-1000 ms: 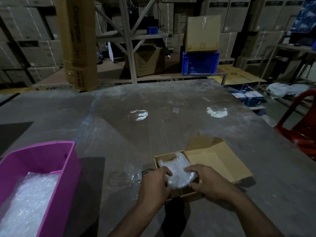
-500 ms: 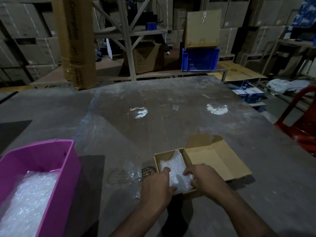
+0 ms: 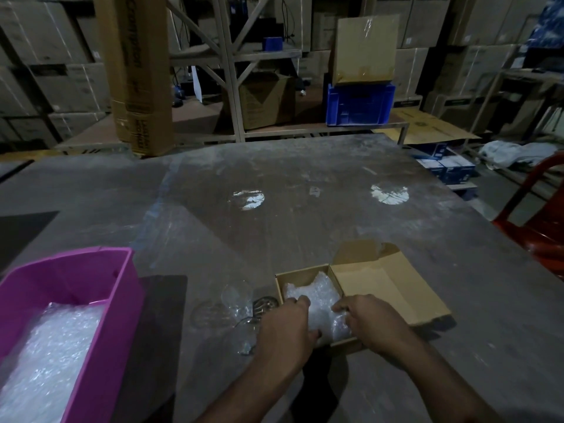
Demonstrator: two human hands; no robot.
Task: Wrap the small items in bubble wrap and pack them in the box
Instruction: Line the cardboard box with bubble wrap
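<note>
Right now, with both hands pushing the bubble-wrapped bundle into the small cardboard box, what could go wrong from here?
1. The bubble-wrap bundle fills the small cardboard box and bulges at the near edge, so the open lid may not close flat.
2. Loose clear wrap and small metal items lie on the table just left of the box; the left hand could knock them, or they could be left unpacked.
3. The right hand pressing hard could burst bubbles.

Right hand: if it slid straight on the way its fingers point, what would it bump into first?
The right hand points leftward, so it would likely press further into the bubble-wrapped bundle in the box, then meet the left hand; depth is uncertain.
</note>
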